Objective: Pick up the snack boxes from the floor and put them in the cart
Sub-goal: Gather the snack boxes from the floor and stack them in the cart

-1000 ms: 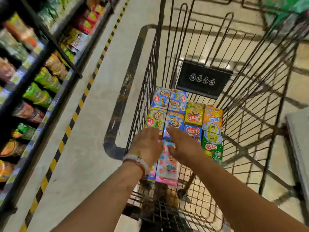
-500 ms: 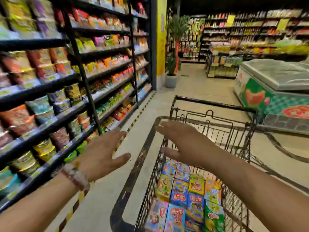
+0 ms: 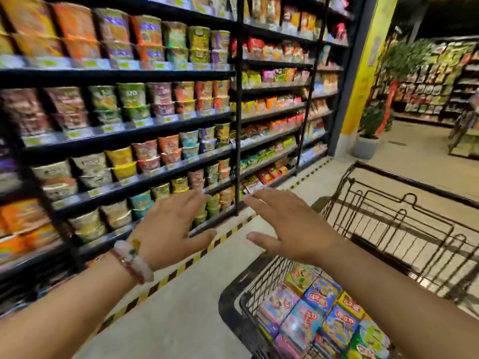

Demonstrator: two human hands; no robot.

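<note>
Both hands hang in the air before me, palms down, fingers spread wide and holding nothing: my left hand point(image 3: 171, 226) wears a beaded bracelet point(image 3: 133, 260), my right hand point(image 3: 290, 226) floats above the near-left rim of the cart point(image 3: 404, 224). Snack boxes point(image 3: 321, 314) lie packed flat inside the cart, near right, partly behind my right forearm. Shelves point(image 3: 145, 141) of cup noodles fill the left side. A potted plant point(image 3: 369, 130) stands far right. Box lettering is too blurred to read.
</note>
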